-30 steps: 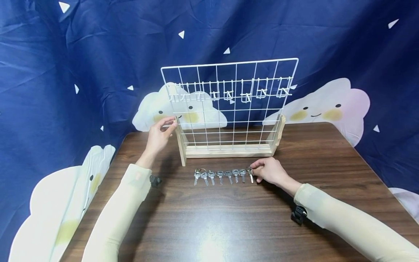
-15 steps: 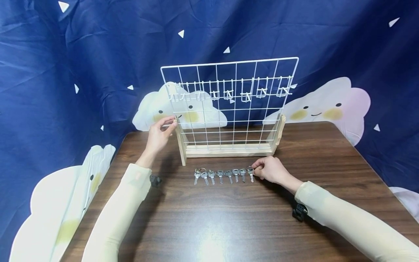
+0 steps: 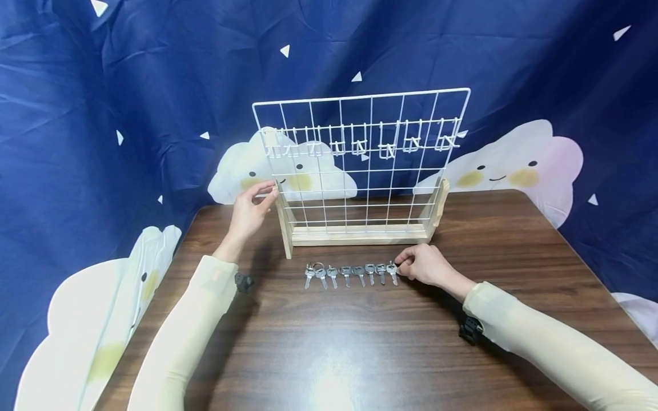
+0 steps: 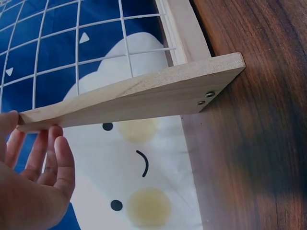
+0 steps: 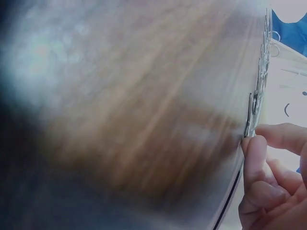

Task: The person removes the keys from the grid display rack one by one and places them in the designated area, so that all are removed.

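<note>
A row of several silver keys (image 3: 358, 276) with small rings lies flat on the table before a white wire grid rack (image 3: 367, 177) on a wooden stand. My right hand (image 3: 425, 265) pinches the head of the rightmost key (image 3: 393, 273) between thumb and index finger; its blade points toward me. In the right wrist view, the thumb and index finger meet right at the end of the row. At the rack's left side, my left hand (image 3: 249, 211) grips the top of the wooden side post (image 4: 129, 96) between thumb and fingers.
Several white wire hooks (image 3: 386, 149) hang in a line across the upper part of the grid. The stand's wooden base bar (image 3: 360, 235) runs just behind the keys. A blue cloth (image 3: 180, 68) with clouds hangs behind the brown wooden table (image 3: 288, 342).
The rightmost key has turned and shifted slightly left, lining up with the others. My right hand has stayed at it with small finger movements. The left hand has kept its hold.
</note>
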{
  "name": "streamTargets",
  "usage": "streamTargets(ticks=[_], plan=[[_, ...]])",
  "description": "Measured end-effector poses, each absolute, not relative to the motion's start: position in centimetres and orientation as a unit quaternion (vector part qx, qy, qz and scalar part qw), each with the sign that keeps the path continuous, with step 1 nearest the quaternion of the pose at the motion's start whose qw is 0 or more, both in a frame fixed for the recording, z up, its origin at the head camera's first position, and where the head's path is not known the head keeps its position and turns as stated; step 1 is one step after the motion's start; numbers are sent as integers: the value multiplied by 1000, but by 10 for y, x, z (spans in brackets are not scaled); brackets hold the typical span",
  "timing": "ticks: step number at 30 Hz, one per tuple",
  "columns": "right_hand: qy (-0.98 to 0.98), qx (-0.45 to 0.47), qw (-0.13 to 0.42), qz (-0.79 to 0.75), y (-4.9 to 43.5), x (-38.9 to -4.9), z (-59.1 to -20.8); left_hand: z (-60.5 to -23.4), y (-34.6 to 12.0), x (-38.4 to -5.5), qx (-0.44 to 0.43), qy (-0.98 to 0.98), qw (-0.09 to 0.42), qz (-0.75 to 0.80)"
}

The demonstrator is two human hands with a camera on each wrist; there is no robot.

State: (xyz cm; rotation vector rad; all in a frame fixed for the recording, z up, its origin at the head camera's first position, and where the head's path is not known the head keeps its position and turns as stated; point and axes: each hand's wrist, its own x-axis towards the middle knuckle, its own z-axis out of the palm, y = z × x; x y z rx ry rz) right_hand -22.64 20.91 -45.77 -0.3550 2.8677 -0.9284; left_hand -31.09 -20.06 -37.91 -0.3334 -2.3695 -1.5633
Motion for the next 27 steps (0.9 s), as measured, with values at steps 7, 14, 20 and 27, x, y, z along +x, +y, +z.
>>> streamTargets(ticks=[7,14,20,27], plan=[[940,-116,57,-315,212,-227,-459,-378,-199,-308,-111,-834,154,-518],[938,-120,52,-320,216,-228,-458,-376,-198,-304,-119,-839,172,-503],[938,-118,44,-322,222,-229,-449,-376,-201,-303,-110,-835,188,-505],[941,-128,16,-313,230,-229,-429,-373,-210,-297,-94,-849,198,-481]])
